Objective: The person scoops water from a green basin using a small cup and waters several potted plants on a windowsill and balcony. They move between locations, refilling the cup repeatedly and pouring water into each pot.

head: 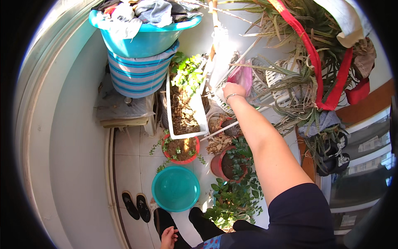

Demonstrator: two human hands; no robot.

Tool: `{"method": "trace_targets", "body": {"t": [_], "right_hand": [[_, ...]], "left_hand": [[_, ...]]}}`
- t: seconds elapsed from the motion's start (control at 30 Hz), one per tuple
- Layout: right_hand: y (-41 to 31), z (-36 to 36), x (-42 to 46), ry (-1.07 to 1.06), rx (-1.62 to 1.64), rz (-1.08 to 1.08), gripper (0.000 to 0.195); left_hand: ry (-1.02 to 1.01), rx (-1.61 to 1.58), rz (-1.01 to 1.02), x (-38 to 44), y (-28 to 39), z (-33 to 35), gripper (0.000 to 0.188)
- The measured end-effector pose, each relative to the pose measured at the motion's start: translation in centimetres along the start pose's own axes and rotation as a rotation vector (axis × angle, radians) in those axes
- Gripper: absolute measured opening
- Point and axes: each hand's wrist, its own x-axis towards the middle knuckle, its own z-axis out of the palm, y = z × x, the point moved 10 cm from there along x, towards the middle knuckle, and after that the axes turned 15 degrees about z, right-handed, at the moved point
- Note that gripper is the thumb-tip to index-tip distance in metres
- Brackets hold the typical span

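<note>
My right hand [233, 90], with a bracelet at the wrist, reaches out beside a pink plastic item [241, 76] and a white basket-like rack [224, 104]; its fingers are mostly hidden, so any hold is unclear. Near my body at the bottom, my left hand [168, 237] has its fingers loosely curled above my dark trouser leg. A white rectangular planter [188, 136] with soil, dry leaves and a green plant lies ahead. A red pot [182, 161] with a trailing plant stands below it. Closer to my feet is a round teal basin [176, 188].
At the left, a blue tub of clothes [144, 42] rests on a striped cloth-covered container [140, 74] on a stool. Black shoes [136, 206] stand by the wall. Potted plants [233, 166] are at right, below a large spiky plant [326, 40] with a red strap [317, 71].
</note>
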Motion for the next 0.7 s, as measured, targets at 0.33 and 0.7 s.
{"method": "trace_targets", "body": {"t": [0.33,0.7], "right_hand": [[7.1,2.8,-10.2,0.199,1.061,0.049,0.023],[11.7,11.1,-33.0,-0.364,1.42,0.269,0.017]], "left_hand": [[-0.033,0.058,0.07,0.1,1.6,-0.8,0.03],[-0.065,0.086,0.164,0.5,3.0,0.7,0.032]]}}
